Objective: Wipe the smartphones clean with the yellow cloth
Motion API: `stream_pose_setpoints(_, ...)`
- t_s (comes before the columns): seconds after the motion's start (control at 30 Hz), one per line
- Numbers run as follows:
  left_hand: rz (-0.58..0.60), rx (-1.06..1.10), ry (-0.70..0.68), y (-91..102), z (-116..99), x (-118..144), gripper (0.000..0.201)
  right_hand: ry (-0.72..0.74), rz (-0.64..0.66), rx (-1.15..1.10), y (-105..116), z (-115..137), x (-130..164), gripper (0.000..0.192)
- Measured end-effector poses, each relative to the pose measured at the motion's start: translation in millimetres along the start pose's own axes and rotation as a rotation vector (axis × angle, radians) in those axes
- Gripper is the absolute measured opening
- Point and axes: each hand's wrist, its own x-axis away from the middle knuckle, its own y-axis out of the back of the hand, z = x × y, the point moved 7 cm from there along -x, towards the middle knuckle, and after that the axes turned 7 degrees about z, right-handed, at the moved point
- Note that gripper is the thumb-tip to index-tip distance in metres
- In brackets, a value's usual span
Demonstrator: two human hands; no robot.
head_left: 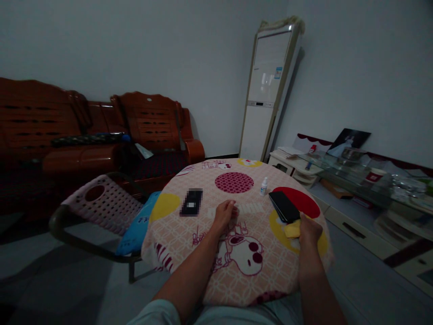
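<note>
My right hand (310,229) is closed on a folded yellow cloth (292,229) at the right side of the round table. Just beyond the cloth lies a flat black object (284,206), like a large phone or tablet; the cloth is against or beside its near end, I cannot tell which. Near the table's middle rests my left hand (224,215), loosely curled with its fingers slightly apart and nothing visible in it. To its right a pale, segmented strip (250,208) lies on the cloth. A small white bottle (264,186) stands upright behind that strip.
A patterned tablecloth (199,234) covers the table. Left of my hand lies a dark, pixelated rectangle (191,202). A chair (104,203) with a blue cushion (140,225) stands at the left. Wooden seats, a tall air conditioner (262,90) and a glass-topped cabinet (358,176) surround the table.
</note>
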Motion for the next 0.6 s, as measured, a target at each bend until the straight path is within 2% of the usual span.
stream_pose_setpoints(0.07,-0.063,-0.060,-0.035,9.6,0,-3,0.029,-0.045,-0.014,0.131,4,1,0,0.036)
stream_pose_setpoints(0.23,-0.149,-0.245,-0.091,23.6,-5,-6,0.026,0.007,-0.060,0.241,13,13,8,0.035)
stream_pose_setpoints(0.33,-0.265,-0.453,-0.170,35.9,-26,-2,0.026,0.088,-0.149,0.242,23,24,17,0.038)
stream_pose_setpoints(0.43,-0.411,-0.708,-0.232,56.8,-51,4,0.035,0.146,-0.237,0.133,32,36,29,0.038)
stream_pose_setpoints(0.5,-0.522,-0.886,-0.206,76.4,-63,9,0.039,0.191,-0.241,0.067,32,45,37,0.038)
stream_pose_setpoints(0.6,-0.722,-1.066,-0.027,111.7,-67,17,0.042,0.255,-0.196,-0.020,25,59,51,0.040)
